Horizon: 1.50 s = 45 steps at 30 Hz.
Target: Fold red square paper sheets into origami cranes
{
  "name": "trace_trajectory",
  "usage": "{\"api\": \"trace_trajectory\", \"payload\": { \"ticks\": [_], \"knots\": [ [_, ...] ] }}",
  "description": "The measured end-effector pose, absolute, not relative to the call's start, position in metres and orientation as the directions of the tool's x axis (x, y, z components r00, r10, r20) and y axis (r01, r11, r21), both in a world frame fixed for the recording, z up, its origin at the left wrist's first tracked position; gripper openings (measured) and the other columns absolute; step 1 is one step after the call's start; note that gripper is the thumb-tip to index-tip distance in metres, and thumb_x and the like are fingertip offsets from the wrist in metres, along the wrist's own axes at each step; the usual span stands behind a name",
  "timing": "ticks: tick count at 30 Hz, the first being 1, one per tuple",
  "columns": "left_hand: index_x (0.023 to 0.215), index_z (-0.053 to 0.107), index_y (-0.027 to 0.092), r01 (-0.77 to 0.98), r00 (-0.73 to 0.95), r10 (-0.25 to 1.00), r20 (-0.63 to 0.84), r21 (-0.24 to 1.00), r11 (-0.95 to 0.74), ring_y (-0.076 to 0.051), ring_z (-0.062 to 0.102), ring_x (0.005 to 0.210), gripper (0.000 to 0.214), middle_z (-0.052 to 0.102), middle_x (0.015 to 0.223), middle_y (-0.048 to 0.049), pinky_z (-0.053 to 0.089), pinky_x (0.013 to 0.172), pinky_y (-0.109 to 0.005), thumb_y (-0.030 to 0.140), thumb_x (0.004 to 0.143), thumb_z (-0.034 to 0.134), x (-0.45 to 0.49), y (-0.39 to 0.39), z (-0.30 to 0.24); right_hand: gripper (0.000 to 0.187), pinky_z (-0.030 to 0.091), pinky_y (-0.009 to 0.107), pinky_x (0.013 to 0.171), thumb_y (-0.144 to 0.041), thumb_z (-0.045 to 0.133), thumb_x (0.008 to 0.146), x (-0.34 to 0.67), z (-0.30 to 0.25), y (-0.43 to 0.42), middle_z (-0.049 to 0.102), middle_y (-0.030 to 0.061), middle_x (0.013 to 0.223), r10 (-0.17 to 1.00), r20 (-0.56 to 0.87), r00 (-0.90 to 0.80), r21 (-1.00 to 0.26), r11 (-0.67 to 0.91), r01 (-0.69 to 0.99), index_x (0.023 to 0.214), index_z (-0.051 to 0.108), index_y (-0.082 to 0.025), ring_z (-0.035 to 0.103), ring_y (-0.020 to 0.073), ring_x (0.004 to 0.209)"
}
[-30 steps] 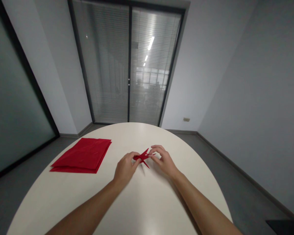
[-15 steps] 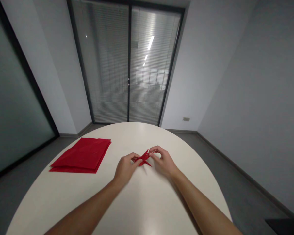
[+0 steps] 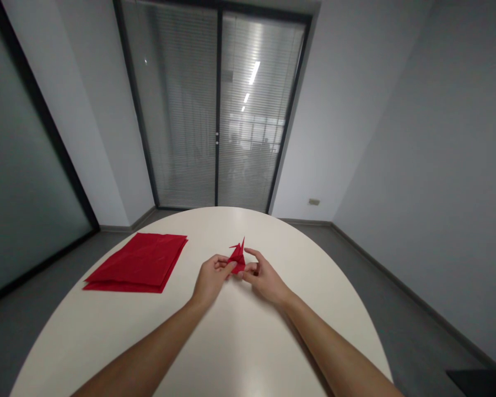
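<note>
A small red origami crane [image 3: 238, 257] is held above the middle of the table, its thin points sticking up and to the left. My left hand [image 3: 210, 278] pinches its left side between thumb and fingers. At the crane's lower right edge, my right hand [image 3: 266, 280] is closed with thumb and curled fingers on the paper, while its index finger stretches out beside the upright point. My fingers cover part of the crane's lower body.
Red sheets of paper [image 3: 140, 262] lie stacked on the left of the round white table [image 3: 215, 347]. Behind the table stands a glass partition with blinds [image 3: 186, 132]. A dark object [image 3: 479, 381] shows at the lower right corner.
The crane has turned from lying slanted to having its points upward. My right hand has shifted from its upper right tip down to its lower right edge. My left hand keeps its hold.
</note>
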<state>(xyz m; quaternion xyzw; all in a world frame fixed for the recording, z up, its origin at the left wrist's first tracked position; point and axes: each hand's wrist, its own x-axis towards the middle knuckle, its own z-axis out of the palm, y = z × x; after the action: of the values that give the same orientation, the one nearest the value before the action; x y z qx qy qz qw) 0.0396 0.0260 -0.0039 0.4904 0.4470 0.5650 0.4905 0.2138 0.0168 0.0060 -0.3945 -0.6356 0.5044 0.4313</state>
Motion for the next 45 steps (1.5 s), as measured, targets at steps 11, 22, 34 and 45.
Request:
{"api": "trace_trajectory", "payload": {
  "ticks": [11,22,34,45],
  "knots": [
    [0.086,0.067,0.013,-0.040,0.033,0.994,0.103,0.994,-0.102,-0.014,0.060,0.061,0.037,0.069,0.070,-0.0033,0.045,0.059,-0.026,0.042,0.065,0.077,0.040,0.022,-0.003,0.064,0.039,0.025,0.055,-0.036,0.073,0.075,0.219,-0.002,0.029,0.066,-0.0044,0.072,0.963,0.155,-0.220,-0.984,0.171,0.056,0.129,0.042,-0.023,0.057,0.0133,0.059],
    [0.084,0.069,0.016,0.110,0.009,0.972,0.233,0.966,-0.233,-0.020,0.068,0.074,0.023,0.074,0.079,-0.0066,0.052,0.072,-0.031,0.036,0.074,0.067,0.035,0.027,-0.006,0.037,0.046,0.032,0.073,-0.022,0.063,0.079,0.226,0.007,0.028,0.068,0.0093,0.115,0.915,0.368,-0.165,-0.858,0.403,0.319,0.116,0.058,-0.021,0.064,0.0212,0.098],
    [0.094,0.073,0.017,0.234,0.055,0.952,0.301,0.923,-0.305,-0.022,0.070,0.082,0.023,0.077,0.089,-0.0073,0.053,0.077,-0.034,0.030,0.081,0.060,0.033,0.029,-0.017,0.023,0.046,0.038,0.084,-0.032,0.062,0.088,0.247,0.019,0.033,0.071,0.0090,0.114,0.852,0.502,-0.146,-0.737,0.510,0.444,0.109,0.066,-0.022,0.064,0.0240,0.104],
    [0.093,0.072,0.019,0.281,0.059,0.933,0.355,0.891,-0.357,-0.022,0.069,0.083,0.021,0.076,0.089,-0.0058,0.052,0.079,-0.034,0.030,0.083,0.058,0.031,0.026,-0.017,0.017,0.048,0.041,0.090,-0.034,0.064,0.091,0.255,0.015,0.035,0.072,0.0069,0.105,0.775,0.571,-0.271,-0.569,0.612,0.549,0.105,0.069,-0.025,0.063,0.0242,0.100]
  ]
}}
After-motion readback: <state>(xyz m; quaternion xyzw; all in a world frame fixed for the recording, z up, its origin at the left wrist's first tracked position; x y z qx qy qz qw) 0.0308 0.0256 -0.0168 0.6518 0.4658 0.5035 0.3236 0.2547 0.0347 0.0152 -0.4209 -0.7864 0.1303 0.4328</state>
